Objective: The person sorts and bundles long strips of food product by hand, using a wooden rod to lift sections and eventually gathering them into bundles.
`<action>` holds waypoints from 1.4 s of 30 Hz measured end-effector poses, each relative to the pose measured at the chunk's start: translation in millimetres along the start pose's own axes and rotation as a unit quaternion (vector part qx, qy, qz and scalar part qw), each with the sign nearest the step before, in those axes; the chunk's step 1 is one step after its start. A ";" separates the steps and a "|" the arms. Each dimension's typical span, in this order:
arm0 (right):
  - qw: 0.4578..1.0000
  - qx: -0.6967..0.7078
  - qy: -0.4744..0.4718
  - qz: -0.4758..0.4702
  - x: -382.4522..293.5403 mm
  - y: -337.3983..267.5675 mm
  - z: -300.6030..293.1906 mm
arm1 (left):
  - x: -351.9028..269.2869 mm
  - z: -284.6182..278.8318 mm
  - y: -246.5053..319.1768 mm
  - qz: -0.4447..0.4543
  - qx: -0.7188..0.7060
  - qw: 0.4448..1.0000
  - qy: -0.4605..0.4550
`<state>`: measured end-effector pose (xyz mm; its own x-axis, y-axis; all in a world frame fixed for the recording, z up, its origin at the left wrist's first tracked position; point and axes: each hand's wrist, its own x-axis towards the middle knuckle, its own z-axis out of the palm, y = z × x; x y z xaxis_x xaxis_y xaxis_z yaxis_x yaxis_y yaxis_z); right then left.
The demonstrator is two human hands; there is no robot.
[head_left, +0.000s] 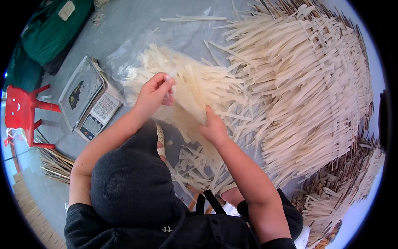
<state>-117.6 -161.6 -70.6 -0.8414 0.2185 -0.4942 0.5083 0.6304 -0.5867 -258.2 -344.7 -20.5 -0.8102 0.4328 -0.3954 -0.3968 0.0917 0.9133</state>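
Note:
My left hand (158, 89) pinches the edge of a clear plastic bag (119, 60) between thumb and fingers. My right hand (214, 127) grips the near end of a bundle of pale, flat dried strips (193, 90) that look like wide noodles. The bundle slants away from that hand towards the bag. More strips (217, 76) lie in a loose heap beneath and beyond my hands. How far the bundle reaches into the bag cannot be made out through the glossy film.
A large stack of strips on thin sticks (304, 93) fills the right side. To the left stand a digital scale (84, 93) and a small red chair (21, 107). Green sacks (56, 31) lie at the upper left, and a stick bundle (56, 163) below the scale.

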 end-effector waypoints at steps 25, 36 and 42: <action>0.953 -0.294 -0.001 -0.069 28.2 -68.7 -48.0 | -15.2 0.1 26.0 -0.061 -0.028 0.997 -0.026; 0.942 -0.313 0.044 -0.112 40.1 -52.1 3.7 | -32.9 -10.4 36.5 0.050 0.333 0.915 -0.222; 0.938 -0.318 0.037 -0.133 62.2 -80.8 12.0 | -33.6 -5.7 26.1 0.053 0.166 0.973 -0.149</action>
<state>-208.8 -207.8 -61.7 -0.9453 0.0270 -0.3250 0.0866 0.9815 -0.1705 -243.8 -362.0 16.1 -0.6584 0.6918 -0.2965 -0.1169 0.2952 0.9482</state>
